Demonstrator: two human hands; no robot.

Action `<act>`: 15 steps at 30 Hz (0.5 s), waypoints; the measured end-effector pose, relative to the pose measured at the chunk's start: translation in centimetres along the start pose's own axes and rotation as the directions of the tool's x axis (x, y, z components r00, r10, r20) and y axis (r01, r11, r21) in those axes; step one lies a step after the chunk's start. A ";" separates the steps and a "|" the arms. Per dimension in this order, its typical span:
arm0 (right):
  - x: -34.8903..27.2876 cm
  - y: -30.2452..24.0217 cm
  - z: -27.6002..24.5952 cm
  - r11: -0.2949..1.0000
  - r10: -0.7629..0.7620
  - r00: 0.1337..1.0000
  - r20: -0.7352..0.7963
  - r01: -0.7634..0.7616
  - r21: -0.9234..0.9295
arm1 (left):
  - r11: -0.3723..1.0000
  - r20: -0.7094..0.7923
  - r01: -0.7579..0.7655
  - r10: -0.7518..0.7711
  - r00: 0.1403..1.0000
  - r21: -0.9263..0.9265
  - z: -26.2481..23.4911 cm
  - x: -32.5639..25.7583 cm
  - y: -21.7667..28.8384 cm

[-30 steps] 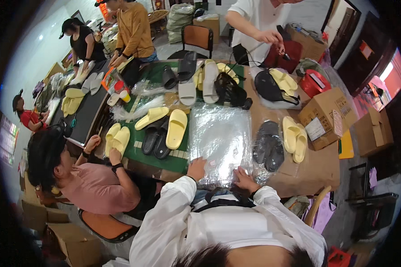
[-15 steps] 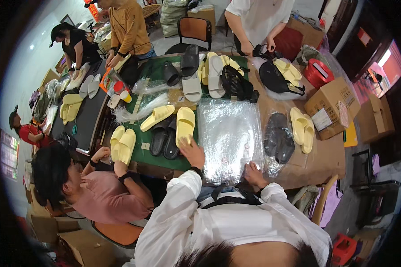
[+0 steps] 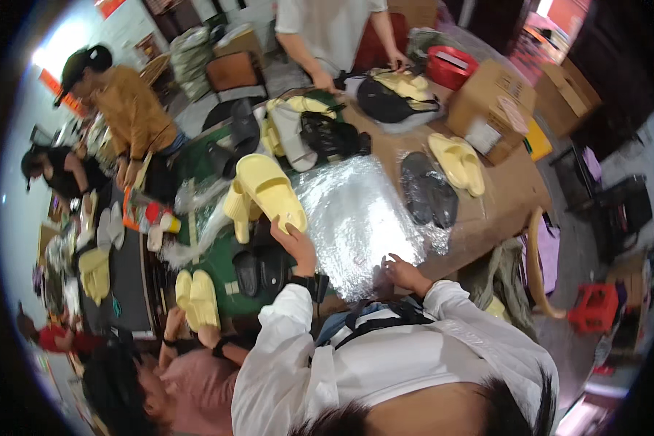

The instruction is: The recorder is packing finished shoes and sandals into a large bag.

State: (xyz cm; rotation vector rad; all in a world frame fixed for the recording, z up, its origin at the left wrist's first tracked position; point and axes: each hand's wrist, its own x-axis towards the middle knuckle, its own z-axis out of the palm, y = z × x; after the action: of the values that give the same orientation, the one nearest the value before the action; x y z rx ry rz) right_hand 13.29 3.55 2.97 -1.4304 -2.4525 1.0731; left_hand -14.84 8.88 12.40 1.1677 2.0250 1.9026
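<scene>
My left hand (image 3: pixel 298 251) grips one end of a pale yellow slide slipper (image 3: pixel 265 185), raised over the table with its strap end farther from me. A second yellow slipper (image 3: pixel 238 211) is just left of it, partly covered by the raised one. Silvery clear plastic bags (image 3: pixel 356 218) lie flat in front of me. At their near right edge is my right hand (image 3: pixel 408 277), fingers loosely bent and apart, holding nothing visible. Black slippers (image 3: pixel 260 270) rest on the green mat (image 3: pixel 229 280), close to my left wrist.
Right of the plastic lie bagged dark slippers (image 3: pixel 427 189) and a yellow pair (image 3: pixel 458 163), with a cardboard box (image 3: pixel 493 109) behind. A black bag (image 3: pixel 330 138) and more slippers fill the far side. At my left, a co-worker in pink holds yellow slippers (image 3: pixel 196 298).
My left hand has picked up the yellow slipper from the mat. My right hand has lifted from lying flat to bent fingers. The whole view has turned and shifted.
</scene>
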 end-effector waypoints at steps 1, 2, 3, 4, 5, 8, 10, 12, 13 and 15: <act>-0.4 0.0 0.1 0.999 0.037 0.999 -0.035 -0.036 0.014 | 0.999 0.066 -0.036 0.039 0.997 -0.035 0.7 -0.7 0.8; -0.9 0.0 0.2 1.000 0.027 0.996 -0.085 -0.025 0.017 | 0.997 0.142 -0.081 0.082 0.987 -0.010 1.1 -1.6 1.0; -1.5 0.0 0.3 1.000 0.021 0.990 -0.138 -0.019 0.018 | 0.991 0.219 -0.131 0.126 0.967 0.008 1.7 -2.5 1.1; -2.2 -0.6 0.1 0.987 0.144 0.971 -0.192 -0.128 0.095 | 0.981 0.300 -0.179 0.150 0.942 0.071 2.5 -3.2 2.3; -2.5 -1.2 -0.6 0.980 0.186 0.956 -0.226 -0.163 0.117 | 0.980 0.344 -0.197 0.171 0.923 0.040 3.2 -4.1 2.0; -4.3 -1.5 0.0 0.951 0.296 0.937 -0.184 -0.272 0.144 | 1.000 0.477 0.022 -0.021 0.878 0.003 5.0 -7.3 -1.3; -5.5 -1.8 0.1 0.957 0.280 0.932 -0.232 -0.250 0.149 | 0.991 0.630 -0.108 0.033 0.776 0.080 4.6 -9.7 -6.9; -6.4 0.3 -1.1 0.972 0.229 0.910 -0.345 -0.197 0.125 | 0.923 0.782 -0.332 0.059 0.620 0.194 5.7 -11.7 -7.8; -7.1 1.3 -2.1 0.965 0.260 0.895 -0.361 -0.226 0.134 | 0.928 0.847 -0.315 -0.001 0.532 0.199 6.5 -12.1 -6.0; -6.6 0.1 -5.6 0.981 0.186 0.773 -0.606 -0.178 0.075 | 0.914 0.853 -0.342 -0.008 0.522 0.218 6.1 -12.1 -6.7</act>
State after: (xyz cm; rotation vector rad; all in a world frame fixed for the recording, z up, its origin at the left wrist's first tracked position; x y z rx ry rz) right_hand 19.31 1.23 8.67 -1.7021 -1.8636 0.5124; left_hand -5.90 7.09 0.32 1.9365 1.6911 0.6446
